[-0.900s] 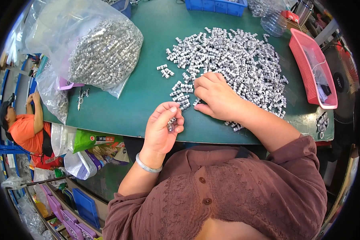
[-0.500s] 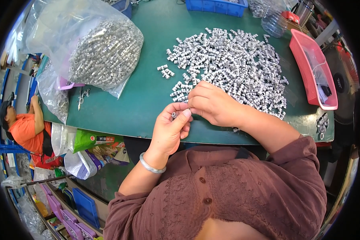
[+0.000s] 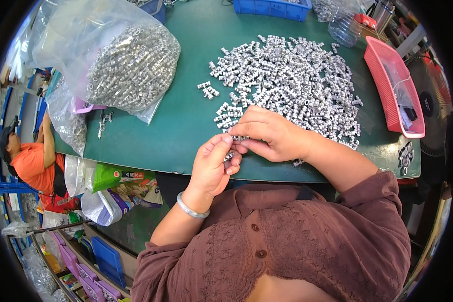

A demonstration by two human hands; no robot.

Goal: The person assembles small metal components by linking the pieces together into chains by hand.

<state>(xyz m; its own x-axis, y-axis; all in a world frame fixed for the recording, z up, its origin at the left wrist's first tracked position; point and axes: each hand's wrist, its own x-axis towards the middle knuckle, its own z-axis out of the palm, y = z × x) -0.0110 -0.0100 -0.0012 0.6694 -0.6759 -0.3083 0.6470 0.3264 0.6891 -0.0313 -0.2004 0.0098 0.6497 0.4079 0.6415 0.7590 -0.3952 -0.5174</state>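
Observation:
At the near edge of the green table (image 3: 186, 136), my two hands meet at the fingertips. A small ribbed silvery metal fitting (image 3: 240, 137) shows between them, pinched by my right hand (image 3: 274, 135) and touching the left fingertips. My left hand (image 3: 211, 163) is curled, with another short tubular metal fitting (image 3: 229, 156) held in its bent fingers. Just beyond the hands spreads a large loose pile of similar fittings (image 3: 292, 80). A few strays (image 3: 208, 90) lie apart at its left. My fingers partly hide what they hold.
A clear bag of metal parts (image 3: 136, 70) stands at the left, with small loose pieces (image 3: 103, 121) beside it. A pink basket (image 3: 395, 90) is on the right and a blue bin (image 3: 274, 9) at the back. Another person in orange (image 3: 32, 166) works at far left.
The fingertips have shifted, and a fitting now shows between my hands. The one in my left fingers sits turned differently and a little farther right. The other person's arm moved slightly.

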